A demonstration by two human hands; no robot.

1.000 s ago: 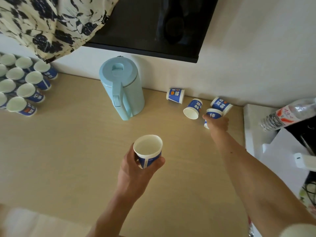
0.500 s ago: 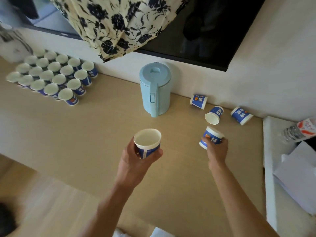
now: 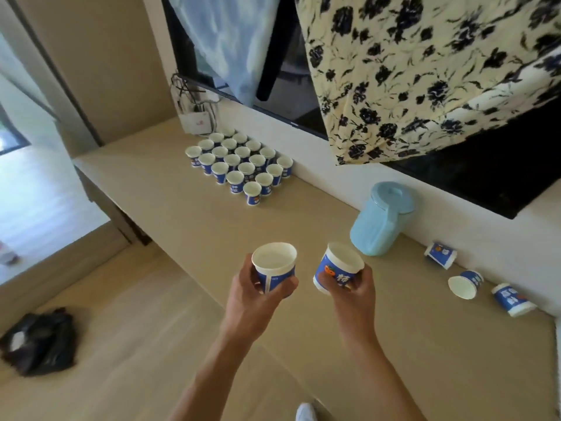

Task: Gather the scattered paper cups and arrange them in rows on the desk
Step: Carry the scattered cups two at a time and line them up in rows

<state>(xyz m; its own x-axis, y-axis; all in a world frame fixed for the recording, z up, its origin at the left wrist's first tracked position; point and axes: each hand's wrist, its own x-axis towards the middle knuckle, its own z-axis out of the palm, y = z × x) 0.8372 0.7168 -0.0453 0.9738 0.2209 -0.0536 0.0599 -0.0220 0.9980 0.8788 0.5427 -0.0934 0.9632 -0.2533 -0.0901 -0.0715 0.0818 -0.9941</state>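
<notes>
My left hand (image 3: pixel 253 294) grips an upright blue-and-white paper cup (image 3: pixel 274 264) above the desk's front edge. My right hand (image 3: pixel 353 291) holds a second paper cup (image 3: pixel 338 267), tilted a little to the left, close beside the first. Several upright cups stand in rows (image 3: pixel 239 164) far along the desk by the wall. Three more cups lie on their sides at the right near the wall: one (image 3: pixel 440 254), one (image 3: pixel 466 284) with its mouth toward me, and one (image 3: pixel 513 299).
A light blue kettle (image 3: pixel 379 220) stands on the beige desk (image 3: pixel 425 360) between the rows and the lying cups. A dark screen (image 3: pixel 485 174) hangs above, with floral cloth (image 3: pixel 425 71) draped over it. A router and cables (image 3: pixel 197 117) sit behind the rows. A dark bag (image 3: pixel 39 341) lies on the floor.
My right hand has lifted a cup from the group at the right and brought it next to the left hand's cup. The view has swung left, showing all the rows.
</notes>
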